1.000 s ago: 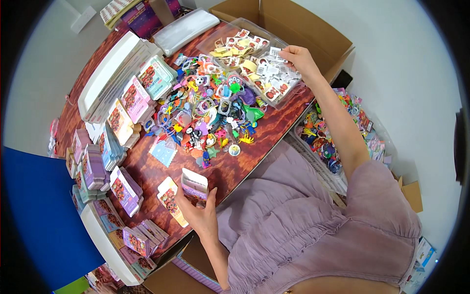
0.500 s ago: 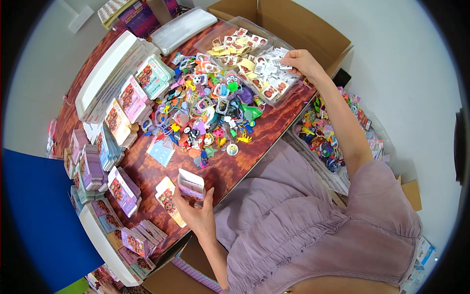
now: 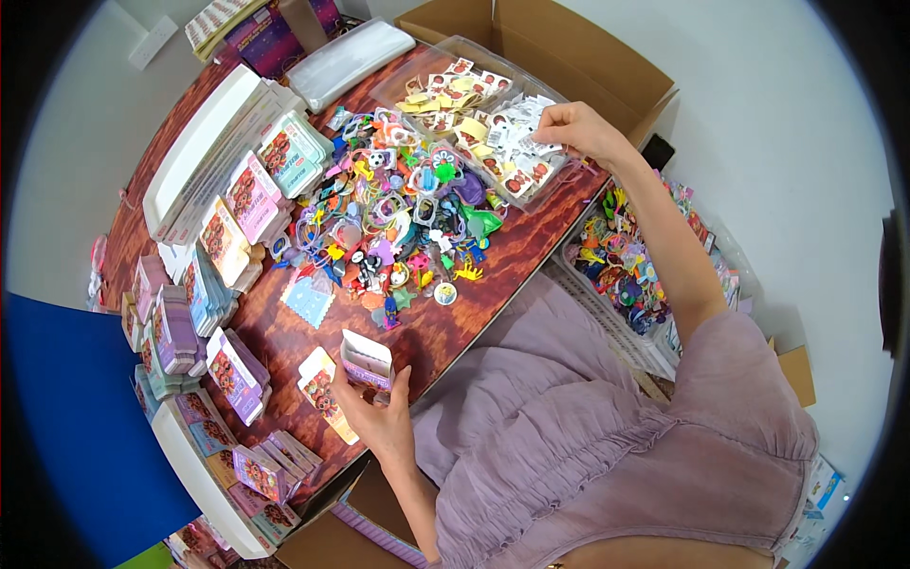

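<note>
My left hand (image 3: 379, 422) is wrapped round a small purple carton (image 3: 367, 362) near the table's front edge; its white top flap stands up and its mouth faces upward. Beside it on the tabletop lies a flat yellow printed carton (image 3: 325, 394). Out at the far right, my right hand (image 3: 573, 131) pinches down at a clear plastic tray (image 3: 572, 174). Small white paper labels (image 3: 517, 128) lie under its closed fingertips, and whatever is between them is too small to make out. Yellow strips and small picture stickers (image 3: 445, 87) fill the rest of the tray.
A heap of small colourful toys and bands (image 3: 408, 209) covers the table's middle. Stacks of flat printed cartons (image 3: 227, 237) and a white box (image 3: 213, 161) line the left. Cardboard boxes (image 3: 559, 57) stand beyond the table, and a bin of toys (image 3: 616, 275) sits right of my lap.
My right hand has shifted slightly left and down over the white labels. The left hand keeps its hold on the carton. The whole view has moved a little.
</note>
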`<state>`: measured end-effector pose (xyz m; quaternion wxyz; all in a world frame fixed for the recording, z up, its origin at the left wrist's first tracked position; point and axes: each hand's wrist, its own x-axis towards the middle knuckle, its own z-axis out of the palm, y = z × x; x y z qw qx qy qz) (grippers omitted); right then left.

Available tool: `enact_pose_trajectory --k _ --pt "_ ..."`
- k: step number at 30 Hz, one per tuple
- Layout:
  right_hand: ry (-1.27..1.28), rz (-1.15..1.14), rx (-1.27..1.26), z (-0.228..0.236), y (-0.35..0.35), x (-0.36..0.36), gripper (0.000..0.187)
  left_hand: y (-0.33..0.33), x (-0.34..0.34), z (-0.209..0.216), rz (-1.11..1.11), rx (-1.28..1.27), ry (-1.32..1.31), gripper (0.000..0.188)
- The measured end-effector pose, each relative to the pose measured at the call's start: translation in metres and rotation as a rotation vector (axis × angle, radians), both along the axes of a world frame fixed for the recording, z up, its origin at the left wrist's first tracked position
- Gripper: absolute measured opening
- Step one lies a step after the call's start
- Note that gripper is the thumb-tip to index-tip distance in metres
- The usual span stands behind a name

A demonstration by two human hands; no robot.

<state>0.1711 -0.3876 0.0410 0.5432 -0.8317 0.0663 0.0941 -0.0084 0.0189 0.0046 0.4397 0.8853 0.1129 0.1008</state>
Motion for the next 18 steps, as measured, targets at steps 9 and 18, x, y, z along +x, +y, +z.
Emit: enact_pose_trajectory --k 9,18 --pt "0.1 0.112 0.175 0.005 0.017 -0.011 0.011 0.004 -0.003 0.001 -0.018 0.066 0.013 0.078" --pt "0.056 0.116 -0.123 -0.006 0.031 -0.014 0.009 -0.004 -0.003 0.005 0.012 -0.103 0.079 0.072"
